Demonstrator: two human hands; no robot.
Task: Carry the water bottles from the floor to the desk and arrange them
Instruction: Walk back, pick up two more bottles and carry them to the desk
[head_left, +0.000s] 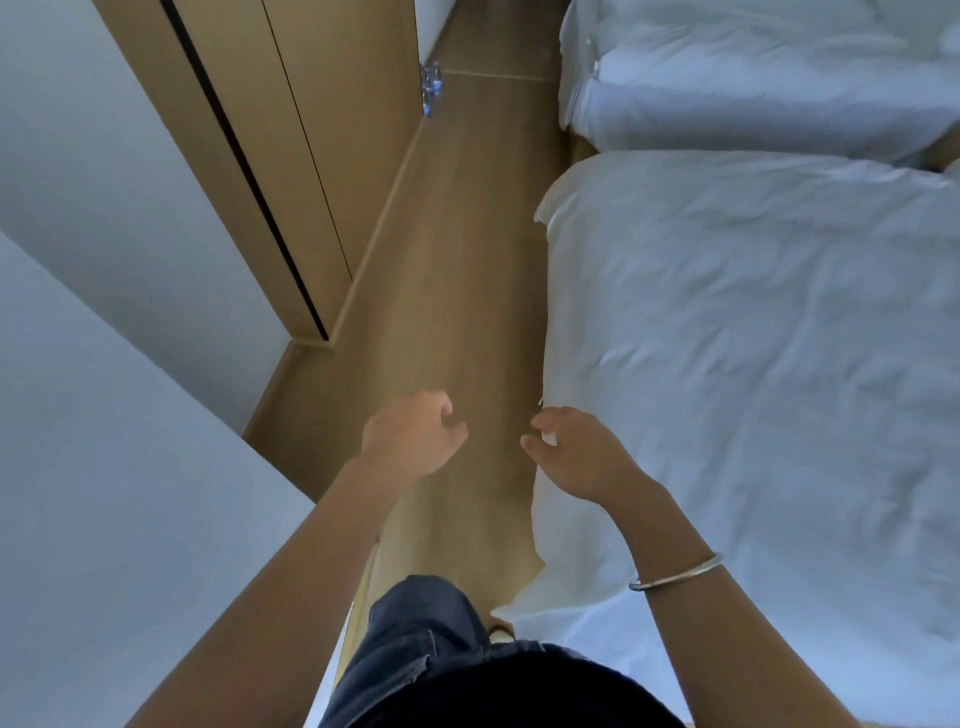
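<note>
A small cluster of clear water bottles with blue labels stands on the wooden floor far ahead, against the base of the wooden wall panel. My left hand is held out in front of me over the floor, fingers loosely curled, holding nothing. My right hand is level with it, beside the near bed's edge, also loosely curled and empty. A silver bangle sits on the right wrist. Both hands are far from the bottles. No desk is in view.
A narrow strip of wooden floor runs between the wooden wall panels on the left and two beds with white duvets on the right. A white wall corner juts in at lower left.
</note>
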